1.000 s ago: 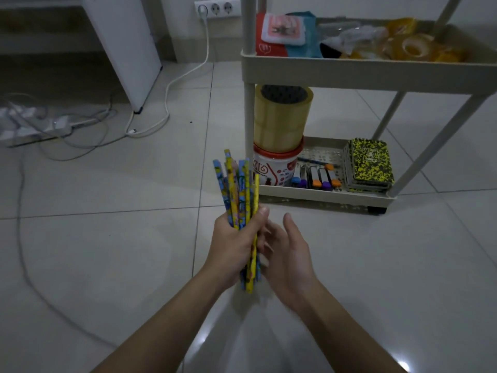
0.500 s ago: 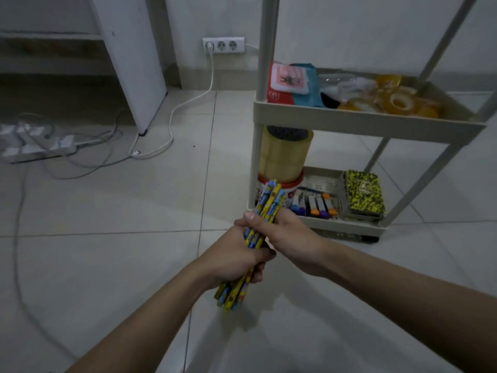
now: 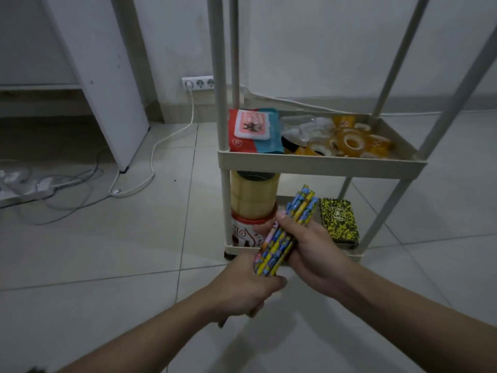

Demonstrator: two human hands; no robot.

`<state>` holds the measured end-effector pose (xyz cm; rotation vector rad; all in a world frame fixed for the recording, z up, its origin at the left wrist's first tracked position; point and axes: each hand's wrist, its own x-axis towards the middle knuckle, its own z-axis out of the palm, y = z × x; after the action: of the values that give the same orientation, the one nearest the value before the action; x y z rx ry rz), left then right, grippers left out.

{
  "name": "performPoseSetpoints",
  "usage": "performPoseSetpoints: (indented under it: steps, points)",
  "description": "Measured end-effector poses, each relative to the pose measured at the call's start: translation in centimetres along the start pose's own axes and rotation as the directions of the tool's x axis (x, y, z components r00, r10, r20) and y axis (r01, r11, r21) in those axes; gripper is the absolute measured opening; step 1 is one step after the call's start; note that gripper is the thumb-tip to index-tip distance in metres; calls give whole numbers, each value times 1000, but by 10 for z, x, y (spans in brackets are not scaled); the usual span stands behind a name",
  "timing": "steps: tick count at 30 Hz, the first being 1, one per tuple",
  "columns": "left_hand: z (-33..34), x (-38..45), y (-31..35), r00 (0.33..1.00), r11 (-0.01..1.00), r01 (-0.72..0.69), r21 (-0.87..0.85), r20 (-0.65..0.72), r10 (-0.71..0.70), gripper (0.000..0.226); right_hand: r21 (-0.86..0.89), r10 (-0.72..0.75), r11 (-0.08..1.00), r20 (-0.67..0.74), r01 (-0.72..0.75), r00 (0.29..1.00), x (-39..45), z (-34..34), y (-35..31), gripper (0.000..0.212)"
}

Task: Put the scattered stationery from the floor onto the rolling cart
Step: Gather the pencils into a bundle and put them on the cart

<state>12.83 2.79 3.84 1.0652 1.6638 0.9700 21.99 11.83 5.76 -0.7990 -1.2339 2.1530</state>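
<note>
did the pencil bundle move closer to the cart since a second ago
Yes. The pencil bundle went from upright on the floor side of the cart to tilted, tips now overlapping its bottom shelf beside the yellow notebook.

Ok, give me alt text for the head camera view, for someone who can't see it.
Both hands, left hand and right hand, grip a bundle of blue and yellow pencils at the bottom shelf of a beige rolling cart. Tape rolls fill its middle shelf.

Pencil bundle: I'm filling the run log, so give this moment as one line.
holding: bundle of blue-and-yellow patterned pencils | hands: left hand, right hand, both gripping | position: before beige plastic cart's bottom shelf
</note>
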Motion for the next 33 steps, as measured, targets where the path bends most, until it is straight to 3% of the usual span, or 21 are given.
performPoseSetpoints:
  steps: [4, 7, 12, 13, 15, 17, 18, 21, 25, 27, 29, 31, 32, 33]
  points:
    - [14, 15, 5, 1000, 992, 27, 121, 12, -29, 19, 265, -5, 964, -21, 10, 1000, -1, -16, 14, 18]
    - [24, 25, 13, 998, 988, 30, 152, 45, -37, 19, 306, 18, 952, -64, 3, 998, 3, -28, 13, 3]
    - [24, 34, 26, 973, 996, 54, 67, 221, -68, 41, 388, -19, 919, -136, 71, 991, 17, -60, 2, 14]
    - [23, 34, 22, 977, 995, 95, -6, 190, -92, 44, 423, -22, 902, -151, 85, 988, 20, -67, 1, 15]
    - [25, 36, 10, 985, 932, 170, -319, 40, -166, 44, 497, -21, 860, -196, 118, 980, 26, -79, -1, 21]
    - [28, 42, 1, 962, 757, 129, -640, -104, -252, 47, 538, -7, 834, -214, 124, 977, 29, -81, 1, 25]
    - [30, 46, 0, 948, 694, 88, -714, -153, -278, 51, 542, 2, 832, -213, 117, 977, 30, -78, 4, 27]
    - [39, 54, 4, 916, 556, -14, -831, -233, -326, 61, 536, 35, 841, -193, 75, 980, 32, -63, 19, 28]
    - [43, 60, 6, 892, 539, -73, -839, -297, -342, 58, 548, 72, 836, -153, 24, 986, 37, -54, 27, 24]
    - [42, 61, 2, 889, 625, -89, -776, -345, -303, 44, 490, 55, 871, -170, 36, 984, 39, -57, 26, 23]
    - [41, 61, -8, 883, 817, -114, -565, -435, -177, 28, 319, 20, 947, -214, 50, 977, 43, -67, 23, 20]
    - [36, 62, -23, 902, 981, -131, -146, -428, 56, 23, -46, -6, 999, -258, -7, 966, 50, -78, 17, 18]
    - [31, 64, -32, 922, 985, -122, 118, -353, 157, 30, -274, -31, 960, -270, -46, 962, 55, -83, 13, 15]
    - [27, 67, -42, 943, 920, -116, 374, -249, 219, 43, -485, -65, 871, -269, -77, 961, 61, -88, 8, 12]
